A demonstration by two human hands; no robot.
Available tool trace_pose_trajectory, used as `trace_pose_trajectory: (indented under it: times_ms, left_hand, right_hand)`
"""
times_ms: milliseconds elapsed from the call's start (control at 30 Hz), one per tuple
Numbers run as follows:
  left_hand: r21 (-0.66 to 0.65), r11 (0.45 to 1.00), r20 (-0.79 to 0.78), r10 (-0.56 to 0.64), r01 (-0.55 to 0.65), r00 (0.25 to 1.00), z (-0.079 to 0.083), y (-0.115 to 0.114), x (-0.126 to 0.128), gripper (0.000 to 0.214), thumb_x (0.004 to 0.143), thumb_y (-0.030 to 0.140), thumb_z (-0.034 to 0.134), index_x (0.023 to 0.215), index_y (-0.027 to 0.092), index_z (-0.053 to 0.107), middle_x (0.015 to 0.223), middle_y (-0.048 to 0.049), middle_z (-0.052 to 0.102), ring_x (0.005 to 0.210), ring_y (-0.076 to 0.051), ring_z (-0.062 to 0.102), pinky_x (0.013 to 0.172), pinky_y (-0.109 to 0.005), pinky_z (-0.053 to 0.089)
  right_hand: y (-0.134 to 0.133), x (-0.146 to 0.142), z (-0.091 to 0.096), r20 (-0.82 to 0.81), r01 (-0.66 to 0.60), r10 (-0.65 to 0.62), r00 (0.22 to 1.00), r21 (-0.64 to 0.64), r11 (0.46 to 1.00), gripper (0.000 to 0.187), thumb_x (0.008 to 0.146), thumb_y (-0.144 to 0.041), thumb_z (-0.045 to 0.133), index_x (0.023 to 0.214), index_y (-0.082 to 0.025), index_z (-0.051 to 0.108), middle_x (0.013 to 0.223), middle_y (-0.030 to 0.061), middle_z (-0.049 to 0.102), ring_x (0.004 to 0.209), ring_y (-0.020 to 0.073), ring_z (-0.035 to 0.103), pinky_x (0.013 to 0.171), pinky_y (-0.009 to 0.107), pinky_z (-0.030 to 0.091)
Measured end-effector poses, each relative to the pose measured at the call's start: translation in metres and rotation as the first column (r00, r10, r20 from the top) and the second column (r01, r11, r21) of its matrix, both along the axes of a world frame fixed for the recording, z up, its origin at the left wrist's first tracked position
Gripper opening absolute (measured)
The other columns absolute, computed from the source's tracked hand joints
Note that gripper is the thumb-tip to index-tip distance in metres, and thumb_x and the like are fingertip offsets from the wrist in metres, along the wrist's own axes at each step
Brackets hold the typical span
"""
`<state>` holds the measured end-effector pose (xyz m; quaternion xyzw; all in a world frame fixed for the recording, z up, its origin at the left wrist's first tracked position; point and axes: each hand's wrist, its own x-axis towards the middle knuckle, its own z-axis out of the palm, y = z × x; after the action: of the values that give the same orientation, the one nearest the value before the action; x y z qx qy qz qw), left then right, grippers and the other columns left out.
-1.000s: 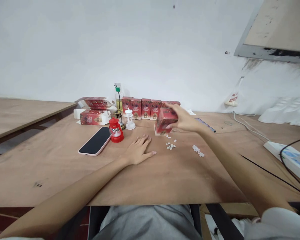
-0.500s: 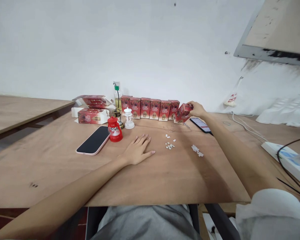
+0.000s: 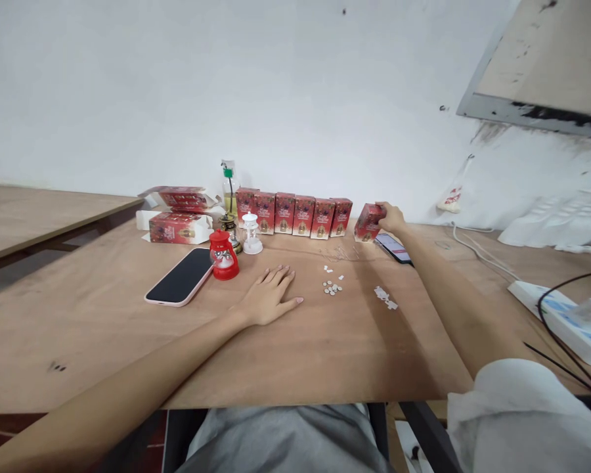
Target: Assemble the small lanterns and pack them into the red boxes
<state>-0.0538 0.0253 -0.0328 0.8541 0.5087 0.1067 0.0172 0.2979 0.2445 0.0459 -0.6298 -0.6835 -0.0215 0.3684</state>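
My right hand point(image 3: 392, 218) grips a small red printed box point(image 3: 368, 222) by its right side, at the right end of a row of similar red boxes point(image 3: 303, 215), with a gap between. The box stands nearly upright, slightly tilted. My left hand point(image 3: 267, 295) lies flat on the table with its fingers spread, holding nothing. Left of it stand a red mini lantern point(image 3: 223, 255), a white mini lantern point(image 3: 251, 234) and a dark bronze-coloured one point(image 3: 230, 233) partly hidden behind the red one. Several button cells point(image 3: 331, 288) lie right of my left hand.
A pink-edged phone point(image 3: 180, 277) lies at the left, another phone point(image 3: 394, 247) beside my right wrist. Opened red cartons point(image 3: 177, 227) and a pump bottle point(image 3: 229, 190) stand at the back. White scraps point(image 3: 385, 297) lie on the wooden table point(image 3: 295, 358). A white power strip point(image 3: 561, 322) sits right.
My right hand has moved the red box slightly right, away from the row, and turned it more upright. My left hand stays flat in place. The view has shifted slightly.
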Motion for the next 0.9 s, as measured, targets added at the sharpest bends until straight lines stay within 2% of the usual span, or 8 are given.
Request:
trace_pose_trajectory:
  times_ms: [133, 267, 367, 467, 567, 700, 800, 900]
  left_hand:
    - [-0.009, 1.000, 0.002, 0.011, -0.011, 1.000, 0.002, -0.002, 0.001, 0.074, 0.089, 0.063, 0.029, 0.142, 0.012, 0.034, 0.151, -0.0155, 0.028, 0.142, -0.029, 0.022, 0.115, -0.047, 0.017]
    - [-0.014, 1.000, 0.007, 0.013, -0.012, 1.000, 0.004, -0.004, 0.001, 0.073, 0.089, 0.063, 0.030, 0.142, 0.013, 0.034, 0.151, -0.0153, 0.027, 0.142, -0.029, 0.022, 0.115, -0.047, 0.018]
    - [-0.013, 1.000, 0.005, 0.009, -0.009, 1.000, 0.003, -0.003, 0.001, 0.073, 0.089, 0.062, 0.031, 0.142, 0.011, 0.033, 0.151, -0.0157, 0.028, 0.142, -0.029, 0.021, 0.116, -0.046, 0.017]
    - [-0.015, 1.000, -0.004, 0.011, -0.012, 1.000, 0.003, -0.002, 0.002, 0.073, 0.090, 0.061, 0.030, 0.142, 0.011, 0.033, 0.151, -0.0160, 0.027, 0.142, -0.029, 0.021, 0.116, -0.046, 0.016]
    - [-0.013, 1.000, -0.015, 0.012, -0.012, 1.000, 0.002, -0.002, 0.001, 0.074, 0.090, 0.062, 0.029, 0.142, 0.010, 0.032, 0.152, -0.0160, 0.026, 0.142, -0.029, 0.021, 0.116, -0.046, 0.016]
    - [-0.003, 1.000, -0.016, 0.004, -0.004, 1.000, 0.001, -0.002, 0.001, 0.075, 0.089, 0.062, 0.029, 0.143, 0.009, 0.032, 0.152, -0.0160, 0.027, 0.142, -0.029, 0.021, 0.116, -0.046, 0.017]
    - [0.006, 1.000, 0.003, 0.002, -0.002, 1.000, 0.000, -0.001, 0.001, 0.074, 0.089, 0.062, 0.029, 0.142, 0.011, 0.034, 0.151, -0.0162, 0.028, 0.142, -0.029, 0.022, 0.115, -0.047, 0.018]
    - [0.006, 1.000, 0.026, -0.009, 0.009, 1.000, 0.000, -0.001, 0.000, 0.073, 0.089, 0.063, 0.028, 0.142, 0.013, 0.034, 0.151, -0.0167, 0.028, 0.141, -0.030, 0.022, 0.114, -0.049, 0.018]
  right_hand:
    - [0.008, -0.014, -0.016, -0.151, -0.006, 0.008, 0.989, 0.014, 1.000, 0.072, 0.055, -0.010, 0.054, 0.127, -0.017, 0.048, 0.118, 0.0109, 0.058, 0.109, 0.0254, 0.054, 0.097, 0.041, 0.042]
    - [0.018, -0.029, -0.018, -0.287, -0.085, 0.079, 0.955, -0.006, 0.996, 0.074, 0.055, -0.009, 0.052, 0.128, -0.017, 0.044, 0.126, 0.0097, 0.055, 0.113, 0.0202, 0.051, 0.100, 0.034, 0.040]
    - [0.022, -0.040, -0.015, -0.398, -0.157, 0.117, 0.910, -0.070, 0.985, 0.069, 0.061, -0.015, 0.053, 0.129, -0.020, 0.041, 0.124, 0.0093, 0.056, 0.101, 0.0175, 0.057, 0.088, 0.033, 0.048]
    - [0.020, -0.047, -0.012, -0.493, -0.207, 0.116, 0.862, -0.135, 0.969, 0.055, 0.071, -0.031, 0.051, 0.125, -0.024, 0.041, 0.115, 0.0077, 0.060, 0.083, 0.0158, 0.060, 0.074, 0.033, 0.052]
    - [0.015, -0.049, -0.008, -0.546, -0.220, 0.099, 0.832, -0.161, 0.962, 0.046, 0.077, -0.045, 0.047, 0.118, -0.027, 0.042, 0.113, 0.0063, 0.059, 0.078, 0.0150, 0.060, 0.070, 0.033, 0.052]
    - [0.007, -0.045, -0.002, -0.550, -0.216, 0.082, 0.831, -0.184, 0.959, 0.043, 0.077, -0.054, 0.048, 0.109, -0.026, 0.045, 0.107, 0.0070, 0.061, 0.077, 0.0168, 0.059, 0.071, 0.037, 0.052]
    - [0.003, -0.045, 0.003, -0.519, -0.148, 0.053, 0.853, -0.143, 0.979, 0.044, 0.077, -0.052, 0.051, 0.110, -0.024, 0.045, 0.112, 0.0103, 0.057, 0.092, 0.0221, 0.058, 0.081, 0.042, 0.049]
    - [-0.003, -0.060, 0.010, -0.485, -0.028, 0.020, 0.875, -0.010, 1.000, 0.048, 0.081, -0.042, 0.046, 0.123, -0.022, 0.035, 0.133, 0.0157, 0.039, 0.121, 0.0268, 0.043, 0.098, 0.046, 0.038]
